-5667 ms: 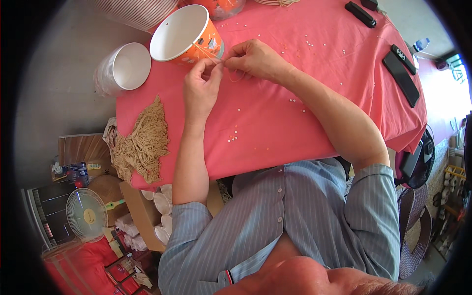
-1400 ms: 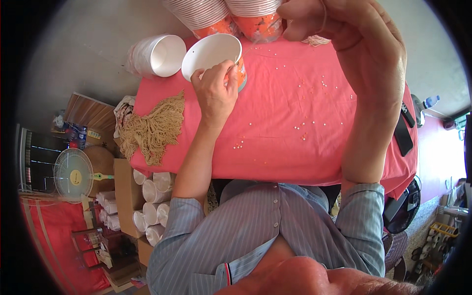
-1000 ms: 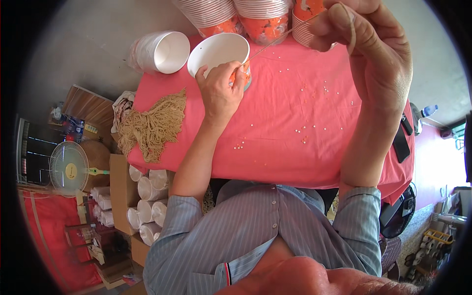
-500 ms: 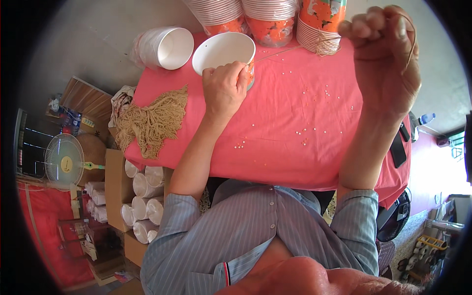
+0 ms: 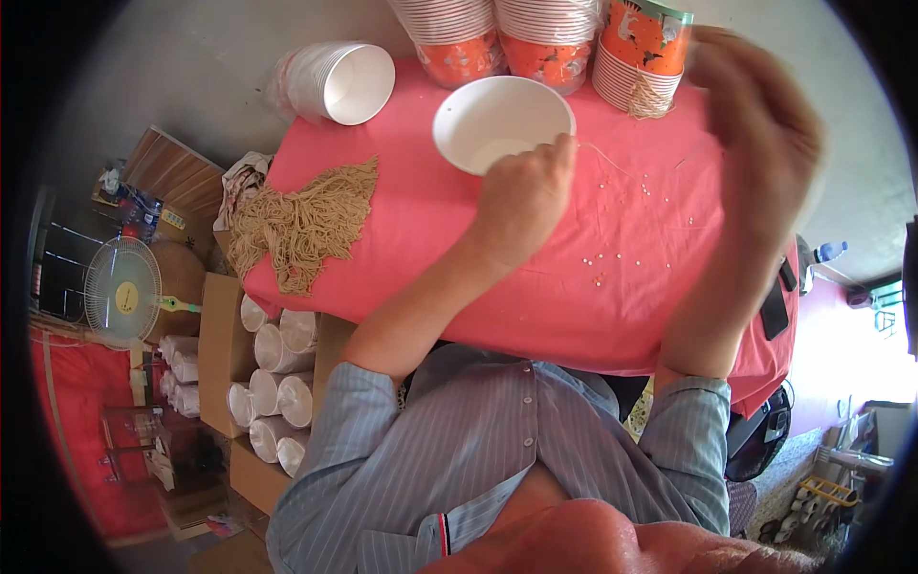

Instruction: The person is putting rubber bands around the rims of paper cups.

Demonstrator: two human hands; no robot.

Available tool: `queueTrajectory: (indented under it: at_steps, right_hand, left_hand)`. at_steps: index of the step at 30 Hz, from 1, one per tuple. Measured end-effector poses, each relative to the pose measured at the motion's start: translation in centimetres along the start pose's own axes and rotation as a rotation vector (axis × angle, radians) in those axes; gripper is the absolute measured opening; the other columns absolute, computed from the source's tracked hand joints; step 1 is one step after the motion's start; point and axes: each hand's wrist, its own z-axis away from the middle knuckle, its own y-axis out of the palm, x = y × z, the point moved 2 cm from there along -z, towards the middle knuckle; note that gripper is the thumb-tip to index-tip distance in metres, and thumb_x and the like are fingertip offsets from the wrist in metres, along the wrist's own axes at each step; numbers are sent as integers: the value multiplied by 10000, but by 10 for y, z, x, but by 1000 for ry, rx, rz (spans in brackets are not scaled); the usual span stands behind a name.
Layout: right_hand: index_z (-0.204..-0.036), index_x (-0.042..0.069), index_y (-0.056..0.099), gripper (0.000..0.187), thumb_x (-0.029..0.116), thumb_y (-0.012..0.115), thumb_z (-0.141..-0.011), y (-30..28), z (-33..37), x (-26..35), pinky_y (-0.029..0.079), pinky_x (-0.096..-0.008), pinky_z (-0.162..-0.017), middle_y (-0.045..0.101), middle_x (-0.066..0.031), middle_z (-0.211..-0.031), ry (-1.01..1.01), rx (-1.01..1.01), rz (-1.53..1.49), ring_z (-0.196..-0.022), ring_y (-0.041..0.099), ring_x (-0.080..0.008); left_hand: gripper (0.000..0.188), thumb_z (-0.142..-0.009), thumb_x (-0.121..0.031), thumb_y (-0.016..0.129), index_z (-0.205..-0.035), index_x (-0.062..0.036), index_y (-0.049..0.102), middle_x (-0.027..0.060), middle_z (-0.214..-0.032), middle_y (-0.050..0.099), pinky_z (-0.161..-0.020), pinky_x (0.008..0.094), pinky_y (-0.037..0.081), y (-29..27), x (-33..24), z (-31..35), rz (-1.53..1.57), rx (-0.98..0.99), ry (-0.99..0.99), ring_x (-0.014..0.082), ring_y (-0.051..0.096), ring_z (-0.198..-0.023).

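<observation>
Working the thin cord (image 5: 612, 159) at the white bucket (image 5: 497, 115) seems in hand: the left hand (image 5: 526, 196) grips its rim (the right hand (image 5: 768, 129) blurs, grip untellable); the next move calls for steadiness.

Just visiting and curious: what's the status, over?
Left grip at rim of white bucket. Right grip raised, blurred. Thin cord beside bucket; pale bits nearby.

On my feed, the wearer's shirt (image 5: 469, 435) is grey-blue with fine pale stripes, its front fastened by a row of small light buttons (image 5: 527, 401). I make out a short red, white and dark band (image 5: 443, 534) on the chest. Both sleeves (image 5: 359, 407) end near the elbows; the left hand (image 5: 526, 196) and right hand (image 5: 770, 134) are bare.
</observation>
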Motion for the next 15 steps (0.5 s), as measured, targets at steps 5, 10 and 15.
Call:
queueTrajectory:
  at_steps: [5, 10, 15]
  right_hand:
    - [-1071, 85, 864, 196, 224, 794, -951, 77, 12, -56, 596, -347, -711, 798, -107, -821, 41, 422, 305, -738, 768, -207]
    - [-1014, 99, 860, 173, 197, 733, -950, 80, 11, -83, 630, -433, -761, 802, -123, -828, 42, 479, 559, -765, 783, -305]
    - [-1078, 93, 854, 215, 253, 787, -949, 86, 8, -89, 604, -406, -805, 812, -120, -913, 137, 539, 584, -850, 786, -254]
  left_hand:
    - [229, -872, -45, 671, -1089, 13, 716, 158, -916, 749, -912, 476, 547, -37, -46, 1, 152, -71, 197, 327, 734, -959]
    - [161, -1008, -108, 718, -1135, -25, 771, 175, -920, 785, -729, 425, 594, -82, 30, -7, 49, -139, -109, 355, 748, -778]
    - [193, -1057, -142, 710, -1197, -33, 784, 85, -1014, 816, -762, 328, 573, -61, 125, -19, 577, -25, -271, 161, 729, -842]
